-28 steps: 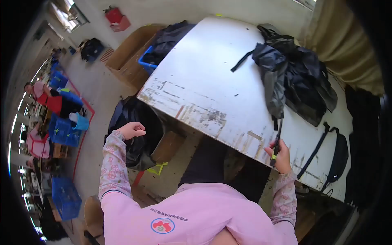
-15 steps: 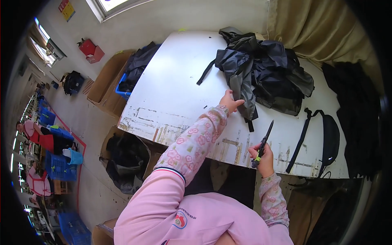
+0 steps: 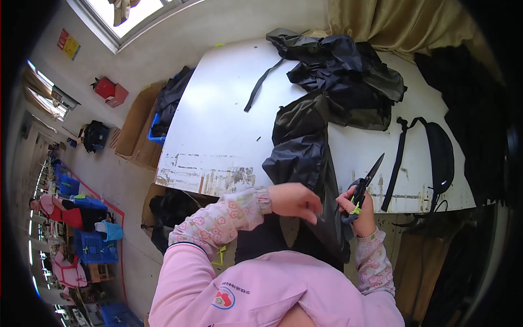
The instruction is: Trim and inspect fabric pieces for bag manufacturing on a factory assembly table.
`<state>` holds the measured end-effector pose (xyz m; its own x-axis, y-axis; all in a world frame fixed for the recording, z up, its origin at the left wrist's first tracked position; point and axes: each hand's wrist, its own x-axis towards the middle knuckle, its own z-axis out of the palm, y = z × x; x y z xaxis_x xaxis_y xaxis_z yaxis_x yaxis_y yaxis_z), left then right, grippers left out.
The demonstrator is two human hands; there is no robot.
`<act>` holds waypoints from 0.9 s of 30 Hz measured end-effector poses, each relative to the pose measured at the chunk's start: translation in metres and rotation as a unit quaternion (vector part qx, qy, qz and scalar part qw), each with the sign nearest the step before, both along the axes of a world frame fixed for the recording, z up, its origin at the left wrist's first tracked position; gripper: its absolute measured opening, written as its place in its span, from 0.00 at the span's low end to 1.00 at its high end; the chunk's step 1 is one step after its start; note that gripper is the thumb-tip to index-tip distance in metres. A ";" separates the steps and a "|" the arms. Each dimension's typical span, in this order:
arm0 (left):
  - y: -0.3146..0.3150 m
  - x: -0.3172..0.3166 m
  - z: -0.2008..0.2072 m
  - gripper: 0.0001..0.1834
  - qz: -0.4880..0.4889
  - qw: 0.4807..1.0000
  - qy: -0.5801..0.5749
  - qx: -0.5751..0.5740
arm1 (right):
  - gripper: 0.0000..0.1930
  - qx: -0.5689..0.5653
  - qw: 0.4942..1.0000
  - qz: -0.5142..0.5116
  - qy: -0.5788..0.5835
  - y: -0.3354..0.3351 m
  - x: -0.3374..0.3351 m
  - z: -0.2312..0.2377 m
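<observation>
Clutching one pair of scissors (image 3: 364,184), the right hand (image 3: 360,211) points forward; the left hand (image 3: 297,200) bends inward at dark fabric (image 3: 300,143), grip unclear.

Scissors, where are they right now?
In the head view, the black scissors are in the right hand, right of centre by the near edge of the white table, just right of the dark fabric extending past that edge.
</observation>
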<state>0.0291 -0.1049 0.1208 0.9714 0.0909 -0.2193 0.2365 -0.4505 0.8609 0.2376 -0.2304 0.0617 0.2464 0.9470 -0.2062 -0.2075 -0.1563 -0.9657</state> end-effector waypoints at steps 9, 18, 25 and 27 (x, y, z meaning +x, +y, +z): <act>0.101 0.064 -0.044 0.29 0.384 0.858 -0.001 0.342 | 0.19 -0.113 0.939 -0.022 -0.326 -0.079 -0.011 -0.027; 0.123 0.036 -0.010 0.13 0.416 0.809 -0.359 -0.210 | 0.22 -0.131 0.972 -0.079 -0.177 -0.104 0.001 -0.104; 0.080 -0.152 0.040 0.15 0.493 0.735 -0.450 -0.118 | 0.16 0.119 0.936 -0.169 -0.286 -0.037 0.079 0.058; 0.062 -0.203 0.004 0.15 0.577 0.718 -0.371 -0.120 | 0.16 0.121 0.932 -0.131 -0.314 -0.021 0.086 0.083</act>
<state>-0.1743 -0.0428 0.1248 0.1371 0.9750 0.1751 -0.2313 -0.1404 0.9627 0.3234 -0.2517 0.1444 0.4769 0.8370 0.2684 0.4106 0.0579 -0.9100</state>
